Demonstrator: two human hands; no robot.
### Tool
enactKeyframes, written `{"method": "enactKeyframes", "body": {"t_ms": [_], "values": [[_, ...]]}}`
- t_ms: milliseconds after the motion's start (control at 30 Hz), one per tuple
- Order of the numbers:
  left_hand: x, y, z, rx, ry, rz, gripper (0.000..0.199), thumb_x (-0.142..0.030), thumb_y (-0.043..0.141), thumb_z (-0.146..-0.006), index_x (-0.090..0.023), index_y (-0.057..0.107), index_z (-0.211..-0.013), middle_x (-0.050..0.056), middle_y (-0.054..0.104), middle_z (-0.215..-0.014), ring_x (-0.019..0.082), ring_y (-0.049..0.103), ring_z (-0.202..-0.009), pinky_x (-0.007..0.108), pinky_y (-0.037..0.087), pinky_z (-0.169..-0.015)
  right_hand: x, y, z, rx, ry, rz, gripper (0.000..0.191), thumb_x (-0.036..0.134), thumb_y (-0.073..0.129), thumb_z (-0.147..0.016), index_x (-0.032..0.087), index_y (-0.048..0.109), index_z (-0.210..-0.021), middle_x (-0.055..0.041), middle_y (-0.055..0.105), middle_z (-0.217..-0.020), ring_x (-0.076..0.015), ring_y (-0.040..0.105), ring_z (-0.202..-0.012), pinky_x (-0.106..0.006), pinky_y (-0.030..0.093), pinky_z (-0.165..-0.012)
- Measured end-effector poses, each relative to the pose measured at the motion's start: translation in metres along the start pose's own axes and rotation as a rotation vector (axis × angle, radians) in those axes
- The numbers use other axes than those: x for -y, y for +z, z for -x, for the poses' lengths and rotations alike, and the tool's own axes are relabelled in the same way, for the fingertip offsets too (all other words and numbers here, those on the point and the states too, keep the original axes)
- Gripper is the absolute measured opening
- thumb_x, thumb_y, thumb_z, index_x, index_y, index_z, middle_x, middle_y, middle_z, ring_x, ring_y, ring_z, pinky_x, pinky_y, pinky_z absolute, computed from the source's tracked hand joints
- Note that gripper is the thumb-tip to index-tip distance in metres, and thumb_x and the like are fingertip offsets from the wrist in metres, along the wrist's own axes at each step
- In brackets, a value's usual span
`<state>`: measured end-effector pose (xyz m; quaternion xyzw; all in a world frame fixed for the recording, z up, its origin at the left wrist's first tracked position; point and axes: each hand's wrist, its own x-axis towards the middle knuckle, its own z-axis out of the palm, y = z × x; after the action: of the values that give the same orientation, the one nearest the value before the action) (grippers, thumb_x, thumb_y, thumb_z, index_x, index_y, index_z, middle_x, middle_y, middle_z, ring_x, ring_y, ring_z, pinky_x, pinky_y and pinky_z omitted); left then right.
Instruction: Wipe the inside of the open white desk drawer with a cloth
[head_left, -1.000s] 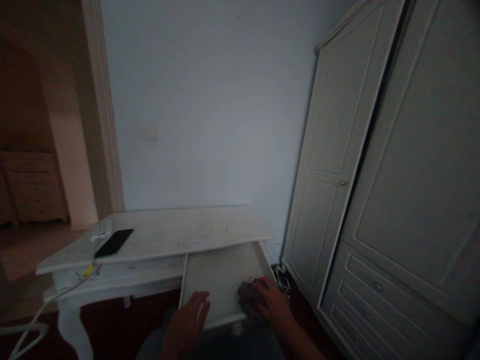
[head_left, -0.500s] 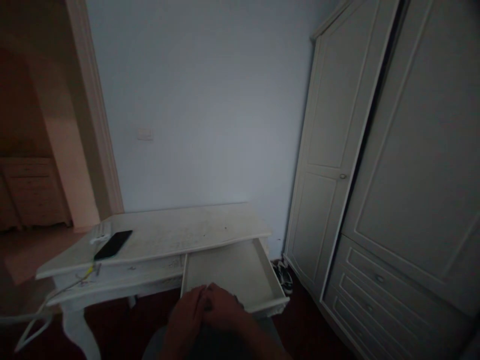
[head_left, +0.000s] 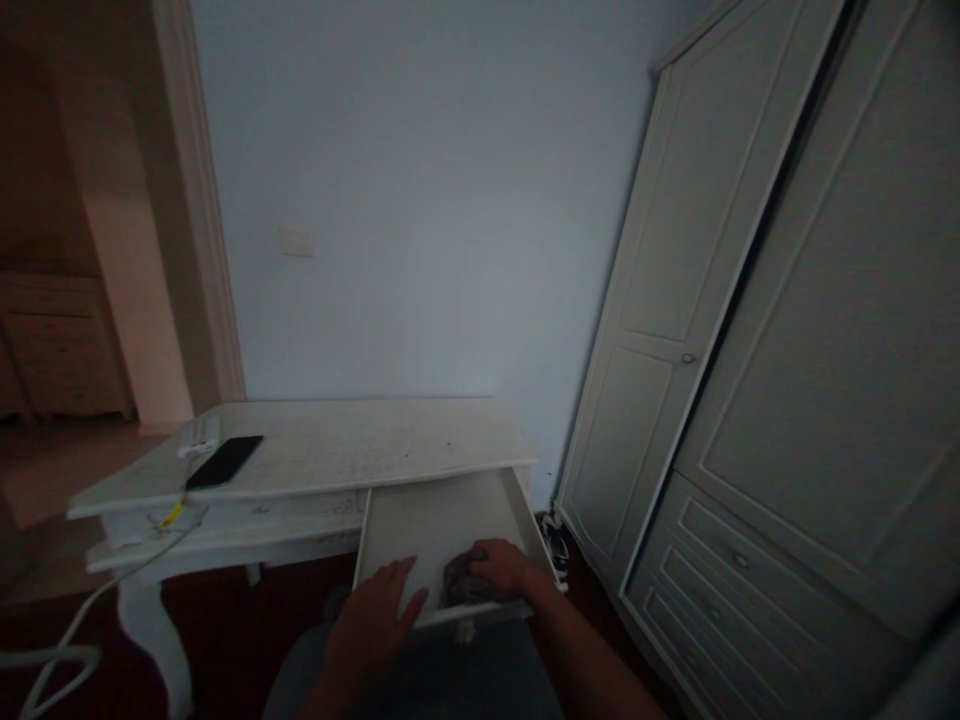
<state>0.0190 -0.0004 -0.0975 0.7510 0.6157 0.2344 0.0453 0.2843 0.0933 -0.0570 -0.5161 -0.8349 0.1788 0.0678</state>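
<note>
Right hand (head_left: pixel 504 568): fingers clenched on grey rag (head_left: pixel 457 580), near end of open desk drawer (head_left: pixel 427 520). Left hand (head_left: pixel 375 612) empty, fingers parted, drawer's near left. Smartphone (head_left: pixel 225 462) left on desktop (head_left: pixel 360 435); sneaker (head_left: pixel 556 548) right.

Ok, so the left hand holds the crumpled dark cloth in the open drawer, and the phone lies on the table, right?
Not quite: the head view shows the right hand holding the crumpled dark cloth in the open drawer; the phone does lie on the table.
</note>
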Motion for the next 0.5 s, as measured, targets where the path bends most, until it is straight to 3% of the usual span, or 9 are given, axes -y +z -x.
{"method": "enactKeyframes", "body": {"t_ms": [133,267,333,400,467,500], "values": [[0.008,0.002,0.000,-0.104,0.065,0.000,0.057,-0.054,0.034,-0.107,-0.024,0.058,-0.149,0.010,0.066,-0.149,0.028,0.061,-0.138,0.047,0.046,-0.118,0.054,0.028,-0.024,-0.019,-0.031,0.072,0.043,0.049,0.065,-0.087,0.022,0.075,-0.120,-0.0147,0.075,-0.117,-0.0345,0.071,-0.103,-0.045,0.056,-0.083],[0.008,-0.004,-0.001,-0.154,0.092,0.012,0.054,-0.049,0.035,-0.107,-0.025,0.055,-0.151,0.009,0.064,-0.151,0.027,0.060,-0.138,0.046,0.045,-0.119,0.096,0.047,-0.046,0.017,-0.238,0.109,0.055,0.040,0.074,-0.081,0.025,0.068,-0.134,-0.0136,0.069,-0.128,-0.0346,0.066,-0.114,-0.044,0.056,-0.086],[0.007,-0.007,-0.001,-0.128,0.054,0.020,0.052,-0.046,0.034,-0.108,-0.025,0.055,-0.151,0.008,0.064,-0.151,0.026,0.060,-0.137,0.045,0.045,-0.119,0.093,0.048,-0.052,0.035,-0.389,0.160,0.054,0.041,0.075,-0.084,0.029,0.066,-0.136,-0.0113,0.068,-0.130,-0.0327,0.063,-0.116,-0.044,0.055,-0.090],[0.006,-0.006,-0.001,-0.044,-0.006,0.004,0.051,-0.044,0.032,-0.108,-0.025,0.059,-0.147,0.010,0.067,-0.147,0.027,0.063,-0.132,0.047,0.047,-0.116,0.073,0.043,-0.053,0.026,-0.533,0.247,0.050,0.047,0.074,-0.090,0.032,0.065,-0.137,-0.0098,0.067,-0.133,-0.0321,0.061,-0.117,-0.046,0.054,-0.093],[0.007,-0.001,0.000,0.084,-0.019,-0.039,0.047,-0.036,0.033,-0.106,-0.026,0.066,-0.138,0.011,0.072,-0.139,0.029,0.067,-0.124,0.051,0.048,-0.112,0.042,0.034,-0.050,-0.013,-0.568,0.323,0.044,0.048,0.070,-0.095,0.036,0.065,-0.137,-0.0083,0.065,-0.136,-0.0322,0.058,-0.120,-0.048,0.051,-0.097],[0.008,0.003,0.001,0.141,-0.004,-0.064,0.045,-0.030,0.035,-0.103,-0.027,0.069,-0.133,0.012,0.074,-0.135,0.030,0.068,-0.122,0.053,0.047,-0.111,0.025,0.028,-0.048,-0.042,-0.514,0.332,0.040,0.045,0.069,-0.097,0.037,0.065,-0.136,-0.0072,0.065,-0.137,-0.0318,0.056,-0.123,-0.048,0.049,-0.099]]}}
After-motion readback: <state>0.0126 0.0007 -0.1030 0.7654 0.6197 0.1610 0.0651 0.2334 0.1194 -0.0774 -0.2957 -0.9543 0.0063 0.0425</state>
